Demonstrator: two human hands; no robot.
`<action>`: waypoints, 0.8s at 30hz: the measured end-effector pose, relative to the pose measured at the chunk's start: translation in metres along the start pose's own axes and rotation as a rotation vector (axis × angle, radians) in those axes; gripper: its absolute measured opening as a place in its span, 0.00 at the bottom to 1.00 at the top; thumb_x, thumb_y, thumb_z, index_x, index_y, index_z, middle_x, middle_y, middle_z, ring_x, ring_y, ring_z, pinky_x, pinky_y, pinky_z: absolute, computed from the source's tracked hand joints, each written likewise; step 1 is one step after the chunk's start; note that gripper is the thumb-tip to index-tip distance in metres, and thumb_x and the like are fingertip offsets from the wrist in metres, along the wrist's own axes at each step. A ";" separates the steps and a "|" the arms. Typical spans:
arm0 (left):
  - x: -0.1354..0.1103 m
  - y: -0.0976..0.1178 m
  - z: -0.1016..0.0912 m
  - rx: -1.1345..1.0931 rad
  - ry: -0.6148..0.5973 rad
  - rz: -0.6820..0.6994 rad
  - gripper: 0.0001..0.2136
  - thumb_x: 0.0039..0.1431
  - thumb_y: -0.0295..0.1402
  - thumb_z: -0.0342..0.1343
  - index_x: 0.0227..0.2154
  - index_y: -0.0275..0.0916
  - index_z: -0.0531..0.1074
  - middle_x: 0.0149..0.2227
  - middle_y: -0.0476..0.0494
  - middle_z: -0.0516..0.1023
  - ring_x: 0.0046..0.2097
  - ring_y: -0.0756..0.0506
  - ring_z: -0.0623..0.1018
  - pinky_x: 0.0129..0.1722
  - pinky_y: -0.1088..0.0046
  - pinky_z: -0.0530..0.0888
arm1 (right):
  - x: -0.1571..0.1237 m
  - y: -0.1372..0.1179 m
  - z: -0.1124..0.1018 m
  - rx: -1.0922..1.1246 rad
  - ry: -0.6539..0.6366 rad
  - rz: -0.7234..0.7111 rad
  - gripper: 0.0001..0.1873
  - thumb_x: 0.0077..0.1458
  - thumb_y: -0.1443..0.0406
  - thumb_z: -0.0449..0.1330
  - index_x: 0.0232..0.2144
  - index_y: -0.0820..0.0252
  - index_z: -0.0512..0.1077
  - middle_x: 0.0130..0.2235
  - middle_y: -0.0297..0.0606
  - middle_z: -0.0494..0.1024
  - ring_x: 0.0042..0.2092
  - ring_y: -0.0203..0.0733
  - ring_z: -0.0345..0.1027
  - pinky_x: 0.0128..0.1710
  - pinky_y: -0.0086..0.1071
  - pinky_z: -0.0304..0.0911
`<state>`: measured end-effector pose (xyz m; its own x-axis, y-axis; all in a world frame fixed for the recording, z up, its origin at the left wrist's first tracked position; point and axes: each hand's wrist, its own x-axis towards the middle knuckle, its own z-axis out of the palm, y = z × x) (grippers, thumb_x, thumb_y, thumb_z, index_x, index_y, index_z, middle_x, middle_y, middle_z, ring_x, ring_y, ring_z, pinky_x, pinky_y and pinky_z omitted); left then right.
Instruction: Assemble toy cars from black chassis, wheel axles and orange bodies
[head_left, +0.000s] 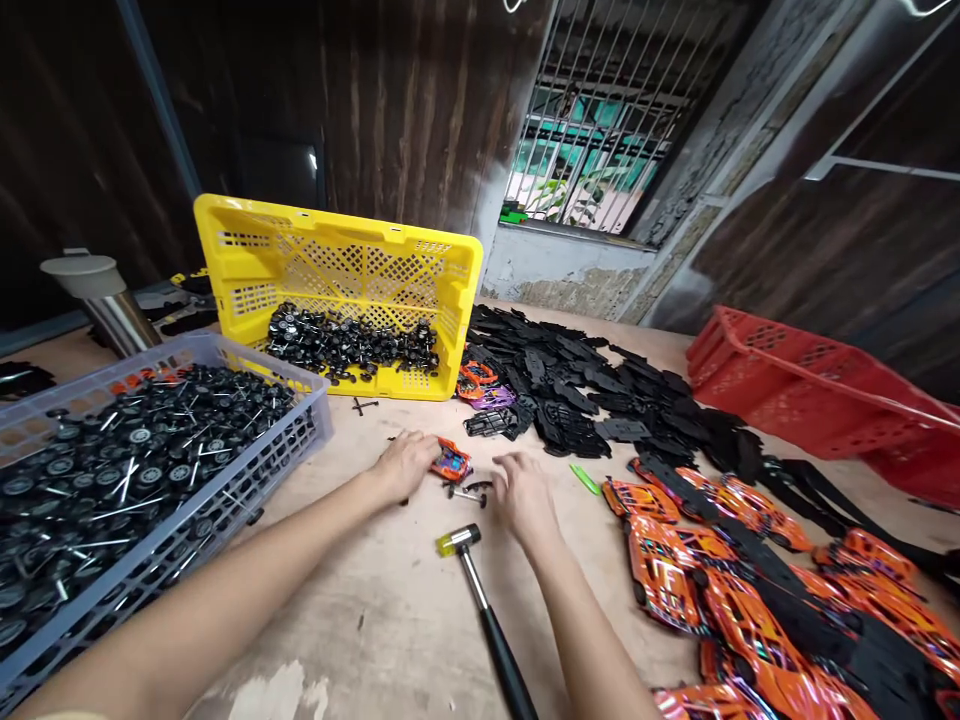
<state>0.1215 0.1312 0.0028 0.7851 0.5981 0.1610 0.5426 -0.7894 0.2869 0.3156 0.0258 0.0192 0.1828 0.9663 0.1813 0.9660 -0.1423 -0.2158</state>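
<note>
My left hand (405,463) rests on the wooden table (405,620) with its fingers curled against a small orange toy car body (451,462). My right hand (523,495) lies just right of it, fingers bent down near a wheel-and-axle piece (469,490) on the table. Whether the right hand grips anything is hidden by the back of the hand. A small hammer (484,610) with a yellow head and black handle lies in front of both hands.
A grey crate (247,480) of wheel axles sits at left. A tipped yellow crate (337,260) holds black wheels. Black chassis plates (592,390) are heaped behind, orange car bodies (750,600) at right, a red crate (817,390) beyond. A green lighter (584,479) lies nearby.
</note>
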 end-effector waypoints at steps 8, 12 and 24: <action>-0.091 0.059 -0.002 -0.260 0.189 0.032 0.11 0.57 0.25 0.52 0.42 0.40 0.73 0.49 0.40 0.76 0.52 0.41 0.72 0.58 0.58 0.64 | 0.099 0.006 0.047 -0.043 -0.051 -0.106 0.18 0.57 0.64 0.56 0.49 0.58 0.72 0.52 0.49 0.70 0.51 0.56 0.59 0.43 0.44 0.62; -0.103 0.060 -0.005 -0.724 0.346 -0.251 0.07 0.56 0.27 0.54 0.36 0.37 0.75 0.41 0.40 0.78 0.44 0.43 0.76 0.50 0.64 0.70 | 0.098 0.010 0.049 -0.026 -0.046 -0.210 0.10 0.57 0.64 0.56 0.38 0.62 0.75 0.41 0.47 0.71 0.44 0.47 0.65 0.46 0.39 0.62; -0.102 0.006 -0.011 -2.148 -0.110 -0.458 0.30 0.56 0.58 0.50 0.45 0.34 0.71 0.38 0.36 0.80 0.29 0.45 0.80 0.25 0.72 0.75 | 0.012 -0.111 -0.039 0.454 -0.468 -0.737 0.05 0.54 0.65 0.58 0.32 0.56 0.75 0.41 0.40 0.74 0.40 0.42 0.72 0.39 0.33 0.69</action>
<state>0.0412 0.0665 -0.0012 0.7871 0.5761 -0.2203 -0.3543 0.7147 0.6031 0.2177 0.0448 0.0824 -0.6225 0.7815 0.0410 0.6296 0.5312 -0.5669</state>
